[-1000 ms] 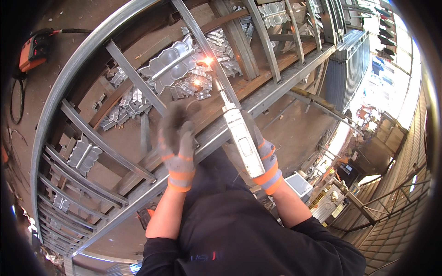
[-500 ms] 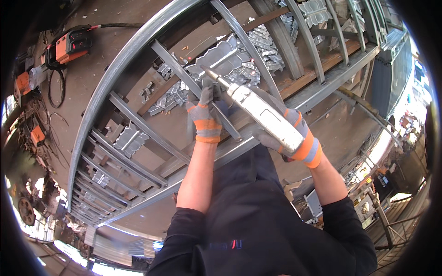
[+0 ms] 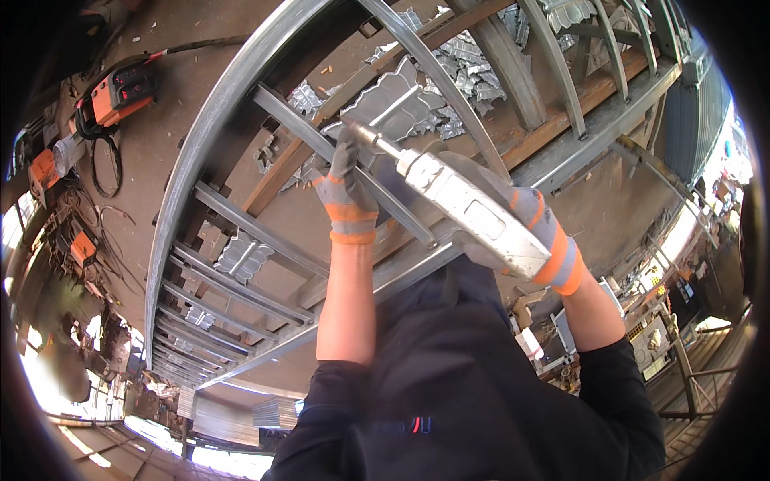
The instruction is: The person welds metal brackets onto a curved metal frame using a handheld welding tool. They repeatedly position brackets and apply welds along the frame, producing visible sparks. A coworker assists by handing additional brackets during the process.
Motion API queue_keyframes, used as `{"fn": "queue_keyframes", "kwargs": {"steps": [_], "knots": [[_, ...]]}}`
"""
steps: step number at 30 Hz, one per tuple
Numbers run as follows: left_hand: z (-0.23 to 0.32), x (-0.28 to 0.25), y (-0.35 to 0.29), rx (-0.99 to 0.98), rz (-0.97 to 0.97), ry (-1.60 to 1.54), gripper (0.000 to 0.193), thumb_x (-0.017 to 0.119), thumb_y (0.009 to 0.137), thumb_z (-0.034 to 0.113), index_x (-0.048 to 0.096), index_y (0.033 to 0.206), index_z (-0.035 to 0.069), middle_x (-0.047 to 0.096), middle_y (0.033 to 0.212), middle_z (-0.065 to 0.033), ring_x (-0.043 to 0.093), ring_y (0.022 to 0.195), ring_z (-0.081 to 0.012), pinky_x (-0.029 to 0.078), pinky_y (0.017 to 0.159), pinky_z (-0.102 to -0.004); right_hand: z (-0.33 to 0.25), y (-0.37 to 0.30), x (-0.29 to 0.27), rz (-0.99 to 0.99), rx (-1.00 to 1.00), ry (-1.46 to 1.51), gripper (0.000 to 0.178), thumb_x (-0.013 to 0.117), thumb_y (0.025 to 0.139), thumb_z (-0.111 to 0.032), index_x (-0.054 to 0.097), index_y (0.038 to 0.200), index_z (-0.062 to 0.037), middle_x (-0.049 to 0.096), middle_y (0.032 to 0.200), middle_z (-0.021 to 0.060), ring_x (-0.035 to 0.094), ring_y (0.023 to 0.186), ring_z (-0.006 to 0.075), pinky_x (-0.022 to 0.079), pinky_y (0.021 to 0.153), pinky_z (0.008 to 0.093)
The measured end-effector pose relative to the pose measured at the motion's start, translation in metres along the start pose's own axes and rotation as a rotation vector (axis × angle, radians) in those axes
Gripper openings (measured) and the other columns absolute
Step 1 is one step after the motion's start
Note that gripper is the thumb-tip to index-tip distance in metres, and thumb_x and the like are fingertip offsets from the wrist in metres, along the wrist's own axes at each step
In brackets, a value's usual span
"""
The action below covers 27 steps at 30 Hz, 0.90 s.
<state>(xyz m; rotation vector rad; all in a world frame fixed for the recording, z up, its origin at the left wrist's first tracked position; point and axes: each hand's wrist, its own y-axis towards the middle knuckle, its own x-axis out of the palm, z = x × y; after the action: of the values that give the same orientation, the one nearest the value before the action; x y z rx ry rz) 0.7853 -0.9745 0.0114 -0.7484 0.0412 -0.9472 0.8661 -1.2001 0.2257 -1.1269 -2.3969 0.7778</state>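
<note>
My right hand (image 3: pixel 539 215), in a grey glove with orange bands, is closed round a white hand-held tool (image 3: pixel 472 210) with a conical metal tip. The tip points up and left, close above the fingers of my left hand (image 3: pixel 348 192), gloved alike. Those fingers are closed round a slanting metal crossbar (image 3: pixel 290 120) of a large arched steel frame (image 3: pixel 192 148). Part of the bar is hidden beneath my left hand, and the tool's underside is hidden by my right palm. The lower end of the bar (image 3: pixel 407 219) meets the frame's near rail (image 3: pixel 385 276).
Silvery cast ornaments (image 3: pixel 393 100) lie under the frame among rusty steel beams (image 3: pixel 273 183). An orange-and-black machine with a cable (image 3: pixel 120 96) stands on the floor at the far left. Stacked sheets (image 3: pixel 224 421) lie at the lower left. More curved bars (image 3: pixel 553 68) rise at the upper right.
The view has shifted a little, so the frame sits differently in it. My left hand has slid slightly up along the crossbar, and the tool's tip stays near it.
</note>
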Motion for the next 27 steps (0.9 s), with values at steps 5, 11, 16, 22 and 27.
{"fn": "queue_keyframes", "kwargs": {"steps": [5, 11, 16, 22, 27], "knots": [[0.012, 0.009, 0.0, -0.166, 0.095, -0.245, 0.03, 0.065, 0.101, 0.012, 0.065, 0.129, 0.001, 0.073, 0.108, -0.0127, 0.074, 0.09, -0.0221, 0.062, 0.078, -0.0374, 0.006, 0.005, 0.0, 0.0, -0.184, -0.175, 0.071, 0.075, 0.092, -0.009, 0.049, 0.157, 0.0002, 0.065, 0.146, 0.0157, 0.068, 0.128, 0.0258, 0.053, 0.104, 0.0342], [0.014, 0.033, -0.05, -0.127, 0.062, -0.095, 0.045, 0.073, 0.095, 0.011, 0.059, 0.137, 0.006, 0.07, 0.112, -0.0066, 0.073, 0.098, -0.0202, 0.062, 0.085, -0.037, 0.024, 0.015, 0.003, -0.024, -0.22, -0.229, 0.068, 0.075, 0.093, -0.012, 0.05, 0.154, 0.0022, 0.064, 0.148, 0.0162, 0.067, 0.131, 0.0284, 0.053, 0.107, 0.0355], [0.018, 0.037, -0.063, -0.147, 0.099, -0.158, 0.043, 0.074, 0.098, 0.013, 0.06, 0.137, 0.006, 0.07, 0.117, -0.0048, 0.071, 0.103, -0.0185, 0.059, 0.089, -0.0348, 0.036, 0.016, 0.006, -0.009, -0.285, -0.286, 0.069, 0.076, 0.093, -0.012, 0.049, 0.155, 0.0019, 0.064, 0.149, 0.0157, 0.067, 0.131, 0.0268, 0.053, 0.107, 0.0352], [0.017, 0.034, -0.056, -0.174, 0.076, -0.261, 0.037, 0.071, 0.103, 0.014, 0.059, 0.136, 0.002, 0.07, 0.114, -0.0069, 0.07, 0.101, -0.0183, 0.058, 0.087, -0.0342, 0.045, 0.014, 0.011, -0.012, -0.251, -0.211, 0.071, 0.076, 0.093, -0.011, 0.047, 0.157, 0.002, 0.064, 0.149, 0.016, 0.067, 0.131, 0.0258, 0.054, 0.106, 0.0348], [0.011, 0.033, -0.055, -0.147, 0.101, -0.283, 0.034, 0.067, 0.104, 0.011, 0.059, 0.136, 0.002, 0.071, 0.111, -0.0081, 0.072, 0.099, -0.0192, 0.06, 0.084, -0.0358, 0.047, 0.012, 0.012, -0.005, -0.242, -0.164, 0.072, 0.076, 0.093, -0.011, 0.046, 0.157, 0.0028, 0.064, 0.15, 0.0163, 0.068, 0.13, 0.0264, 0.054, 0.106, 0.0351]]}}
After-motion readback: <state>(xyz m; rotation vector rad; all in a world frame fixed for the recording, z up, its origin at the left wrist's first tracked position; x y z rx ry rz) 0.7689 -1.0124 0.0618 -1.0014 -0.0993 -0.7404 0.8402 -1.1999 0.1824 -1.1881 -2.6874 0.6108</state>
